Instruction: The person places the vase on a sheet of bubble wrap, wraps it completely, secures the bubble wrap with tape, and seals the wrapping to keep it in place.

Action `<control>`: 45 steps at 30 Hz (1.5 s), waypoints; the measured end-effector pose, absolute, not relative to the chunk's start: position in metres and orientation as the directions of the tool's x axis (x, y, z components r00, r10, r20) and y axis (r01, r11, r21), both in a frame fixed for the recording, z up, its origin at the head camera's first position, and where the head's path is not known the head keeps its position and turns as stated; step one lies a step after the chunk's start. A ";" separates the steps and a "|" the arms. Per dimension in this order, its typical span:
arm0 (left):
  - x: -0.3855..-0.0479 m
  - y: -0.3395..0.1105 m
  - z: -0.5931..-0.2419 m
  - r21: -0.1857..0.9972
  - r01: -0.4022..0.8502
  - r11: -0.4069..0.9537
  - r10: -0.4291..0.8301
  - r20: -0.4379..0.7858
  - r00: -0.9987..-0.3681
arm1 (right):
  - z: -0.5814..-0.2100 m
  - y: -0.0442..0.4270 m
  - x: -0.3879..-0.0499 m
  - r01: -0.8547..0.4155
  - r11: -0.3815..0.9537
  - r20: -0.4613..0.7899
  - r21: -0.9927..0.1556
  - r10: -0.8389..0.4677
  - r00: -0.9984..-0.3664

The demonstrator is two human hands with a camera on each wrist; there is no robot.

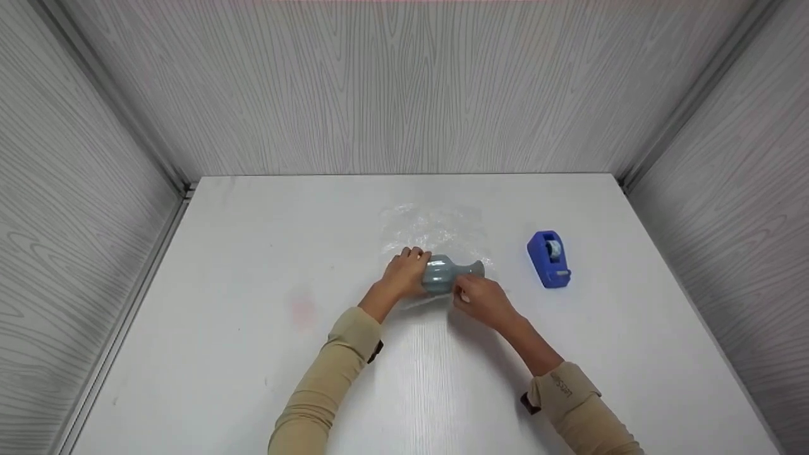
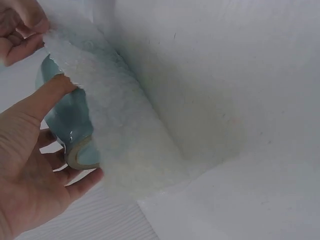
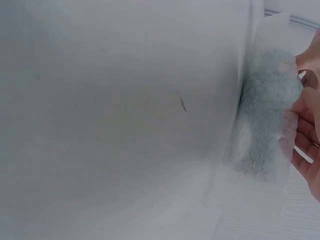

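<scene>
A glossy blue-green vase (image 1: pixel 439 273) lies on its side on clear bubble wrap (image 1: pixel 436 227), its flared neck toward the right. My left hand (image 1: pixel 406 273) grips the base end of the vase; in the left wrist view its thumb lies at the edge of the bubble wrap (image 2: pixel 125 125) over the vase (image 2: pixel 70 117), with fingers beneath. My right hand (image 1: pixel 481 298), near the neck, pinches the wrap's near edge. The right wrist view shows the bubble wrap (image 3: pixel 260 120) covering the vase's side, with fingers of the right hand (image 3: pixel 307 112) on its edge.
A blue tape dispenser (image 1: pixel 548 259) with a roll in it stands on the white table (image 1: pixel 240 253), right of the wrap. Wood-grained grey panels (image 1: pixel 404 88) rise behind the table and at both sides.
</scene>
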State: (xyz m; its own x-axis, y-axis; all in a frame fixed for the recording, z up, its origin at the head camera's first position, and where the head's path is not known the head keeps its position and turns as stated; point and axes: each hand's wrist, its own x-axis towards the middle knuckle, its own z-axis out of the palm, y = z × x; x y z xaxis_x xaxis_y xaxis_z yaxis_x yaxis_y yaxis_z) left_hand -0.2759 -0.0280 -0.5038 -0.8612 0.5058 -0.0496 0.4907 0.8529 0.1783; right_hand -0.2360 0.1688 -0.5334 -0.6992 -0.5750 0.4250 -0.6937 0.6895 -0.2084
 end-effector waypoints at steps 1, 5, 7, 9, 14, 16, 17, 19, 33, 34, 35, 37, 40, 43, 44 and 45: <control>-0.276 -0.028 -0.504 0.186 0.501 0.845 0.517 -0.042 -0.855 | -0.533 0.168 -0.237 -0.675 0.702 0.432 -0.226 -0.549 -0.716; -0.275 -0.030 -0.505 0.282 0.545 0.790 0.564 0.016 -0.826 | -0.533 0.163 -0.241 -0.590 0.739 0.418 -0.325 -0.447 -0.791; -0.274 -0.032 -0.506 0.337 0.566 0.752 0.587 0.047 -0.808 | -0.532 0.161 -0.242 -0.549 0.749 0.402 -0.372 -0.403 -0.822; -0.273 -0.035 -0.506 0.370 0.579 0.727 0.601 0.066 -0.796 | -0.531 0.159 -0.244 -0.513 0.752 0.390 -0.414 -0.363 -0.847; -0.271 -0.037 -0.504 0.390 0.566 0.726 0.602 0.039 -0.798 | -0.530 0.154 -0.247 -0.448 0.764 0.372 -0.464 -0.291 -0.881; -0.270 -0.037 -0.504 0.367 0.578 0.729 0.603 0.056 -0.796 | -0.528 0.153 -0.249 -0.432 0.768 0.365 -0.473 -0.276 -0.889; -0.270 -0.036 -0.505 0.355 0.583 0.731 0.601 0.070 -0.796 | -0.528 0.153 -0.249 -0.429 0.768 0.364 -0.475 -0.272 -0.891; -0.271 -0.035 -0.506 0.324 0.602 0.730 0.600 0.119 -0.791 | -0.528 0.153 -0.251 -0.435 0.767 0.369 -0.471 -0.277 -0.887; -0.288 -0.038 -0.502 0.438 0.579 0.688 0.600 0.104 -0.793 | -0.528 0.156 -0.263 -0.719 0.640 0.440 -0.270 -0.583 -0.684; -0.290 -0.039 -0.501 0.456 0.573 0.681 0.601 0.097 -0.793 | -0.528 0.155 -0.264 -0.720 0.636 0.429 -0.279 -0.588 -0.686; -0.292 -0.039 -0.501 0.479 0.562 0.674 0.601 0.086 -0.794 | -0.528 0.154 -0.265 -0.716 0.636 0.420 -0.288 -0.588 -0.692; -0.294 -0.040 -0.501 0.521 0.535 0.665 0.597 0.060 -0.800 | -0.528 0.153 -0.268 -0.707 0.642 0.413 -0.298 -0.581 -0.701; -0.295 -0.040 -0.501 0.567 0.487 0.665 0.574 0.030 -0.819 | -0.528 0.153 -0.271 -0.698 0.642 0.401 -0.318 -0.576 -0.712; -0.290 -0.038 -0.503 0.517 0.517 0.682 0.551 0.101 -0.829 | -0.527 0.154 -0.274 -0.678 0.650 0.366 -0.344 -0.572 -0.734; -0.287 -0.036 -0.503 0.468 0.546 0.695 0.545 0.153 -0.825 | -0.527 0.154 -0.274 -0.667 0.655 0.352 -0.355 -0.568 -0.744; -0.283 -0.033 -0.504 0.403 0.577 0.711 0.538 0.217 -0.814 | -0.526 0.155 -0.275 -0.656 0.659 0.339 -0.367 -0.562 -0.755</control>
